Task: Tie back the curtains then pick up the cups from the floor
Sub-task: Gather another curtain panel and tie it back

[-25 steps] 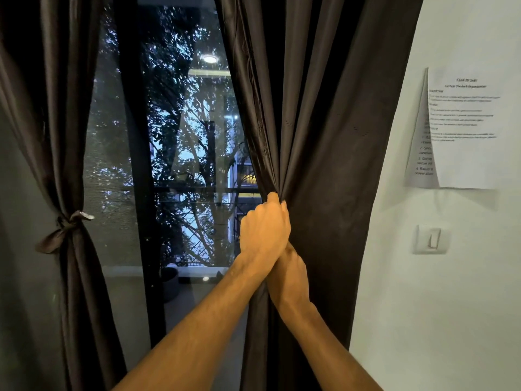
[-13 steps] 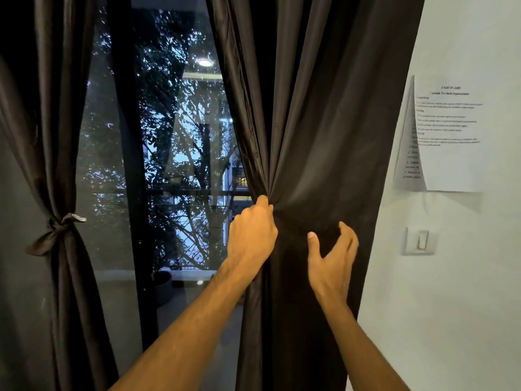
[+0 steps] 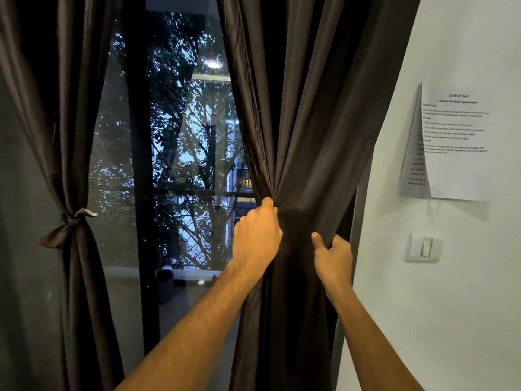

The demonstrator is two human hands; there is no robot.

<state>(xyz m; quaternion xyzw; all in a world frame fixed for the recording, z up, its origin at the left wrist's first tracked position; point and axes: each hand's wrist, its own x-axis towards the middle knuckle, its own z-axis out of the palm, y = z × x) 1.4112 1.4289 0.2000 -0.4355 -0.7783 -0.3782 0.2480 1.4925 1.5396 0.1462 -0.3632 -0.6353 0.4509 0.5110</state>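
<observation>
1. Half a second back our right hand (image 3: pixel 332 258) is spread open. Now it's clamped on the right curtain (image 3: pixel 310 122) at its outer edge by the wall, thumb in front, fingers tucked behind.
2. Our left hand (image 3: pixel 258 235) fists the inner folds just beside it.
3. The left curtain (image 3: pixel 70 292) is already knotted with its tie (image 3: pixel 72 220). No cups in view.
4. Our tip: sweep that outer edge over to the left fist so every pleat bunches at one height, roughly level with the other knot, before we reach for a tie.
</observation>
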